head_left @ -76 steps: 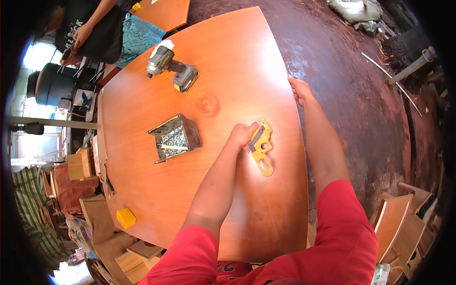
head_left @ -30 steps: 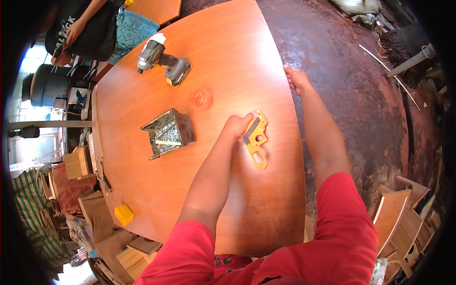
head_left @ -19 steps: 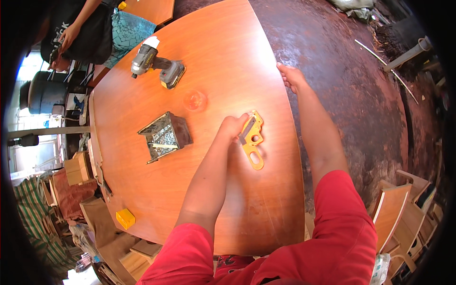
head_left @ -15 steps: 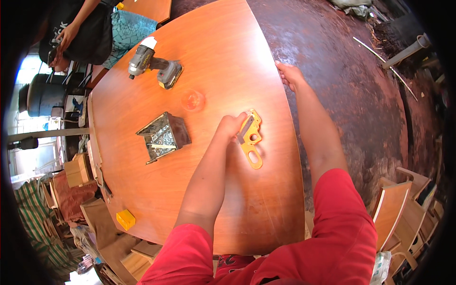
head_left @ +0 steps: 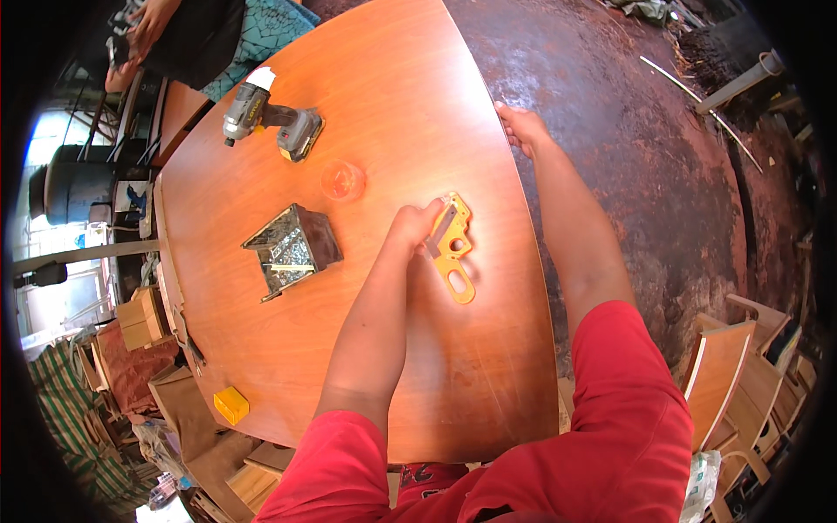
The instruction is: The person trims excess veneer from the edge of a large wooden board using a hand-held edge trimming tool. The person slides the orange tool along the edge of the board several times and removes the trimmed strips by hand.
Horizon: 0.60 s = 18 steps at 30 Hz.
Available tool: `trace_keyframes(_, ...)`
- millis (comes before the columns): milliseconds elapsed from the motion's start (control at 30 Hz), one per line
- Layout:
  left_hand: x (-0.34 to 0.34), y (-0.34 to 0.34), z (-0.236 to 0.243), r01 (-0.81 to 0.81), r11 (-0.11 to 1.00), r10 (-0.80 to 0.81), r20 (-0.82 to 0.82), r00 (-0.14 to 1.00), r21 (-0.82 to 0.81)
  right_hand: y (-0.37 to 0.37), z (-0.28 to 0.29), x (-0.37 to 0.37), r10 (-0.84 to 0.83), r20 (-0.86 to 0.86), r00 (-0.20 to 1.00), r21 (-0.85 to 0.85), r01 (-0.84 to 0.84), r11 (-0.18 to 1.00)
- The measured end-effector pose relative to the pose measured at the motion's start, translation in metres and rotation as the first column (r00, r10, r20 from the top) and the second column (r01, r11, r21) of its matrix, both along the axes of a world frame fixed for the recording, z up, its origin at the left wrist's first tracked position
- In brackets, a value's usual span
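Observation:
My left hand [head_left: 417, 227] is closed on a flat yellow hand tool [head_left: 455, 251] with round and oval holes and a grey metal strip. The tool is over the orange-brown wooden tabletop [head_left: 436, 366], near its right edge. Farther off, my right hand [head_left: 527, 131] is at that edge with its fingers bent and gripping it. To the left of my left hand are a dark open-topped metal box [head_left: 318, 240] with small shiny pieces in it and a translucent orange round container [head_left: 343, 180]. A grey and black cordless driver [head_left: 277, 118] lies beyond them.
A small yellow box [head_left: 231, 404] sits at the tabletop's near left corner. Another person's hands [head_left: 144, 35] are at the far left. Curved wooden pieces [head_left: 719, 375] are stacked at the lower right. A white stick [head_left: 697, 109] lies on the dark floor at right.
The view has shifted slightly, so the tabletop and its things appear a little farther left. My hands keep their holds. The other person's hands have moved up and to the right.

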<state>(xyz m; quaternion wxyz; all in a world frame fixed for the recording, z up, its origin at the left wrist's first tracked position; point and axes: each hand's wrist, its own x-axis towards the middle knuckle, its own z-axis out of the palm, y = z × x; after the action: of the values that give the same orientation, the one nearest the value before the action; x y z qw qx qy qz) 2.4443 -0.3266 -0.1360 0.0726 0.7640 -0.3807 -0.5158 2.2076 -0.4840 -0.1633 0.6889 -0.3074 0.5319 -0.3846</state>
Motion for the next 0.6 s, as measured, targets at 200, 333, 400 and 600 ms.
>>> trace_keyframes(200, 0.004, 0.001, -0.001, -0.003, 1.0, 0.003, -0.007, 1.0, 0.007, 0.001, 0.001, 0.006, -0.01, -0.048, 0.999, 0.022, 0.011, 1.0)
trace_keyframes(333, 0.002, 0.001, -0.005, -0.013, 1.0, 0.013, -0.029, 1.0, -0.007, -0.004, -0.01, 0.001, -0.014, -0.062, 0.998, 0.018, 0.015, 1.0)
trace_keyframes(400, 0.005, 0.001, -0.006, -0.015, 1.0, 0.015, -0.018, 1.0, 0.0, -0.003, -0.008, 0.004, -0.005, -0.07, 0.998, 0.007, 0.006, 1.0)
trace_keyframes(600, 0.004, 0.001, -0.003, -0.014, 1.0, 0.014, -0.013, 1.0, 0.007, -0.002, -0.002, 0.007, -0.021, -0.076, 0.997, 0.037, 0.024, 0.999)
